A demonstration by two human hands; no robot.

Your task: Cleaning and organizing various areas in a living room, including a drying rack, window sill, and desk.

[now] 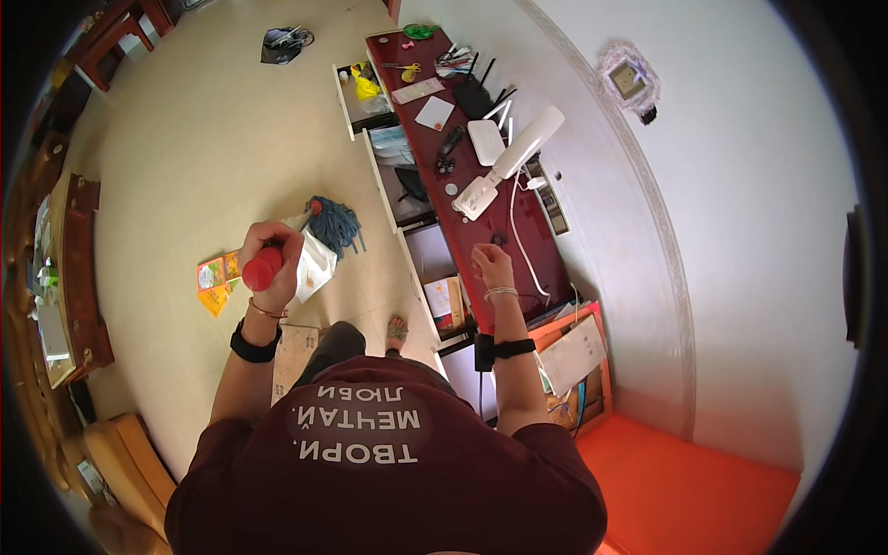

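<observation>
My left hand (pixel 272 267) is wrapped around the red end of a mop handle (pixel 262 269), held out over the floor. The mop's blue-grey strand head (pixel 335 225) rests on the floor beyond the hand, by its red connector. My right hand (pixel 492 266) is loosely curled above the dark red top of a cabinet (pixel 458 243), with nothing visible in its fingers. Near it on the cabinet top are a white desk lamp (pixel 517 156) and a white cable (pixel 520 236). A white sheet or bag (pixel 317 267) and orange and yellow packets (pixel 214 277) lie on the floor by my left hand.
Several cabinet drawers (pixel 380 182) stand pulled out on the cabinet's floor side. A dark bag (pixel 283 45) lies on the floor farther off. A cardboard box (pixel 294 357) is near my legs. An orange-red surface (pixel 683 485) is at lower right, and a wooden table (pixel 83 277) at far left.
</observation>
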